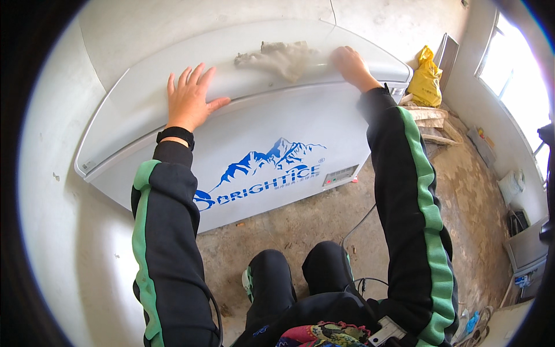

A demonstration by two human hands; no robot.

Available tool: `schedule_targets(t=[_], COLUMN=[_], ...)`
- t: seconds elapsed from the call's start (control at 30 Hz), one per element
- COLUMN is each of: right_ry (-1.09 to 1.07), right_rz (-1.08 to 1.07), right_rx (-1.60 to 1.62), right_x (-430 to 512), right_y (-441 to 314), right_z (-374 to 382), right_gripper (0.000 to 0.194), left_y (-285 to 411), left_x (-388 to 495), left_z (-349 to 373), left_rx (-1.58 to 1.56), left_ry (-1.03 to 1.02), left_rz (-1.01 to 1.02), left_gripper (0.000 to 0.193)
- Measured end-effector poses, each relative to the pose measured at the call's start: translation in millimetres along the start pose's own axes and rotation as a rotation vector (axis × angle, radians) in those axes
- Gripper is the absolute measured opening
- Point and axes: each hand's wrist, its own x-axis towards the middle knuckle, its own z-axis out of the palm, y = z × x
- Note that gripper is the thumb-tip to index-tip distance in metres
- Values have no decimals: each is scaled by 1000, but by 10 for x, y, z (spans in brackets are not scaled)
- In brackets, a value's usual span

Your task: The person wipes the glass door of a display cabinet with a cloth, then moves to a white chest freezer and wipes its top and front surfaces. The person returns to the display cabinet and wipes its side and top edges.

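Note:
A white chest freezer (260, 117) with a blue mountain print and BRIGHTICE lettering stands before me. My left hand (190, 97) rests on the front part of its lid (143, 95), fingers apart, thumb along the front edge. A crumpled, greyish-white cloth (282, 58) is on the lid between my hands, its right end blurred. Just right of the cloth is my right hand (350, 65), fingers curled and slightly blurred. A narrow gap seems to separate it from the cloth; the undersides of its fingers are hidden.
Beyond the freezer's right end are a yellow plastic bag (427, 80) and pieces of wood or board (429, 119). A cable (360, 221) trails over the stained concrete floor (468, 199) near my legs. A wall (52, 130) rises close on the left. Along the right is a window (511, 65).

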Motion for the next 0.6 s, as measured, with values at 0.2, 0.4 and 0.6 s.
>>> schedule_targets(t=[0.2, 0.4, 0.6], right_ry=[60, 14, -53], right_rz=[187, 267, 254], right_rx=[322, 474, 493], right_x=[-32, -31, 10], right_y=[-112, -280, -243], right_z=[-161, -367, -379], right_gripper=[22, 18, 17], left_y=[0, 7, 7], left_x=[5, 0, 1], left_z=[29, 19, 12], left_rx=[-20, -7, -8], left_ry=[39, 27, 19], left_rz=[8, 2, -2], left_gripper=[79, 79, 80])
